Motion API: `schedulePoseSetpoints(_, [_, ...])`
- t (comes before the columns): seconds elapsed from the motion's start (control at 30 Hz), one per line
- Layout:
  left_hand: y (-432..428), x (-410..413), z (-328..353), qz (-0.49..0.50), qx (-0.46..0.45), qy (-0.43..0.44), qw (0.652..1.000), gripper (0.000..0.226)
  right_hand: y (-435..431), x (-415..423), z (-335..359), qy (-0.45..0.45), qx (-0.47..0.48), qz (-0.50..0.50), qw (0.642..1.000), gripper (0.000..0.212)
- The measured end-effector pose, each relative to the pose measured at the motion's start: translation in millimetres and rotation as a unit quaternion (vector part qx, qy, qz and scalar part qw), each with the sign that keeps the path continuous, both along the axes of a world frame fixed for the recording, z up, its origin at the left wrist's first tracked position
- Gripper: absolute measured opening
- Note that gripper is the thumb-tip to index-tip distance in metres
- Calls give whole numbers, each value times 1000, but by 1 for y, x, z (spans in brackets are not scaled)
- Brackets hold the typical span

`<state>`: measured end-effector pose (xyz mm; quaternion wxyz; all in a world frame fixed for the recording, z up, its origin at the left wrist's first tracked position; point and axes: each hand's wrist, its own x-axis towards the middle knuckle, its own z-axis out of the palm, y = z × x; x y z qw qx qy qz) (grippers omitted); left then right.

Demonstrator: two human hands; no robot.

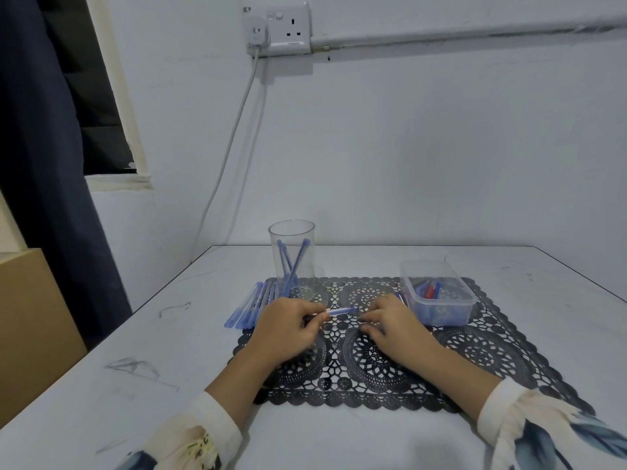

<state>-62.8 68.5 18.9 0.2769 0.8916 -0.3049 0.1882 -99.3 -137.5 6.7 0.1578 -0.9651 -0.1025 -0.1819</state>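
A blue pen (340, 312) lies level between my two hands above the black lace mat (481, 354). My left hand (288, 325) pinches its left end with curled fingers. My right hand (390, 322) has its fingers curled at the pen's right end; the tip is hidden under them. A clear glass (292, 256) behind my left hand holds several blue pens upright. More blue pens (249, 305) lie in a row on the mat's left edge.
A clear plastic box (437, 293) with blue and red pens sits at the mat's right rear. The white table (101, 385) meets the wall behind. A cardboard box (30, 334) stands at the left. A cable hangs from a wall socket (276, 28).
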Motion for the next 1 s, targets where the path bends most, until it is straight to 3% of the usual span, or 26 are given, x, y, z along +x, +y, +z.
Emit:
schedulePoseSetpoints(0.4, [0, 0, 0, 2, -3, 4, 1000, 25, 3, -3, 6, 50, 16, -24, 998, 22])
schedulePoseSetpoints(0.63, [0, -1, 1, 1, -2, 5, 1000, 23, 9, -8, 11, 9, 158, -43, 986, 15])
schedulePoseSetpoints(0.83, [0, -2, 3, -3, -4, 2, 1000, 23, 11, -8, 11, -3, 312, -47, 949, 16])
schedulePoseSetpoints(1.0, [-1, -4, 2, -10, -13, 2, 1000, 23, 12, -9, 10, 8, 349, -31, 936, 16])
